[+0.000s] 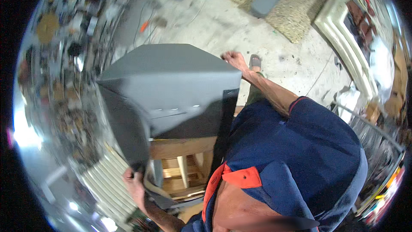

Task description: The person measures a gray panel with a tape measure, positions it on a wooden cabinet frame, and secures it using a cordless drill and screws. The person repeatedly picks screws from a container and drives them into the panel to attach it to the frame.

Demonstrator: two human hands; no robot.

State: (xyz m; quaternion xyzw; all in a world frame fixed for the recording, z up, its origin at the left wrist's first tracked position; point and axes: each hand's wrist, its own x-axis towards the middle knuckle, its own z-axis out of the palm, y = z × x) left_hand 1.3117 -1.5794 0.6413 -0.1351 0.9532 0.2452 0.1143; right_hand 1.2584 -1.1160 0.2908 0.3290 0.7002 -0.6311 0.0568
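— Looking down from the head view, what did we have in hand?

— We held the grey padded cover (171,86) draped over the wooden frame (182,163). Our left hand (134,180) had its fingers curled tight around the cover's lower corner; our right hand (234,58) gripped the far top edge, fingers closed on it.

— How far along did we judge it?

— The top looked seated, but the near side hung loose (bare wood showed beneath), so pulling down and fixing seemed left, above the concrete floor (274,47).
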